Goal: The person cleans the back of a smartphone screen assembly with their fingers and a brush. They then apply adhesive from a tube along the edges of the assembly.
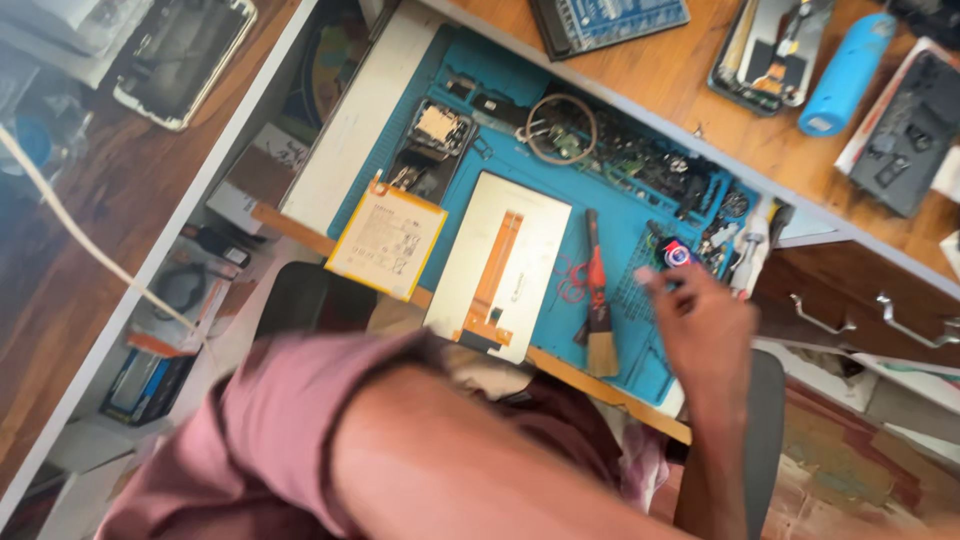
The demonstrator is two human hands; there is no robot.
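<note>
At the fingertips of the right hand [705, 325] there is a small round object with red and blue colours [678, 254]; the blurred fingers are curled loosely near it, and whether they pinch it cannot be told. Beside this hand lies a brush with red handle [598, 305] on the blue work mat [620, 215], then a white display panel [500, 265] and a yellow battery [388, 240]. The left hand is hidden behind its own arm.
</note>
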